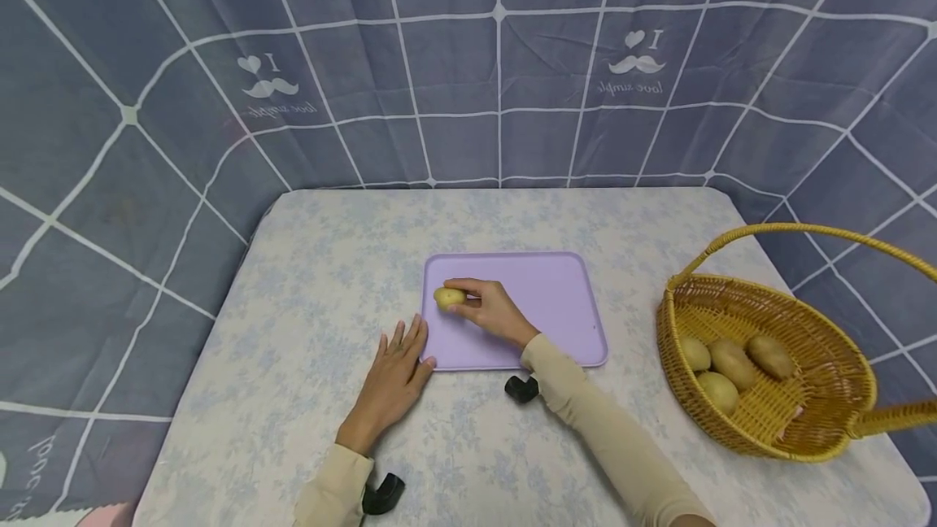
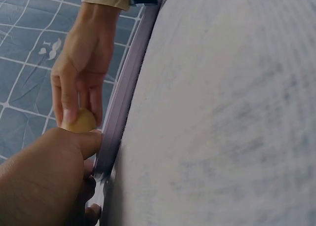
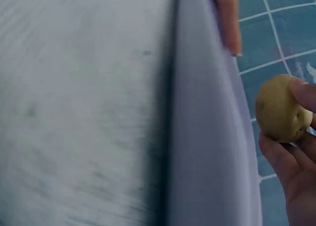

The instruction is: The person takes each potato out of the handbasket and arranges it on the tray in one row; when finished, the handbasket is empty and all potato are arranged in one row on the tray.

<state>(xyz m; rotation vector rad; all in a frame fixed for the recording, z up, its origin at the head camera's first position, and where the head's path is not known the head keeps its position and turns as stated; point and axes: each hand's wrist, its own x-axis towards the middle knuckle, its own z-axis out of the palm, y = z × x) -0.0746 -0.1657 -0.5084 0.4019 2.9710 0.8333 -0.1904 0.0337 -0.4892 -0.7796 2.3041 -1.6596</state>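
Observation:
A yellow potato point(image 1: 448, 297) is pinched between the thumb and fingers of my right hand point(image 1: 496, 314), over the left part of a purple tray point(image 1: 542, 291). The right wrist view shows the potato point(image 3: 276, 107) close up, with small dents in its skin. My left hand point(image 1: 394, 376) lies palm down with its fingers extended, touching the tray's left edge near the front corner. From the left wrist view, the left thumb point(image 2: 89, 142) is at the tray's rim, and the right hand point(image 2: 89, 58) holds the potato beyond it.
On the right stands a yellow wicker basket point(image 1: 842, 348) with a tall handle, holding several potatoes point(image 1: 732, 364). A pale floral cloth point(image 1: 329, 267) covers the table. Dark grid-patterned curtains point(image 1: 454, 63) hang behind and at both sides. Black wrist devices point(image 1: 384, 494) sit by the sleeves.

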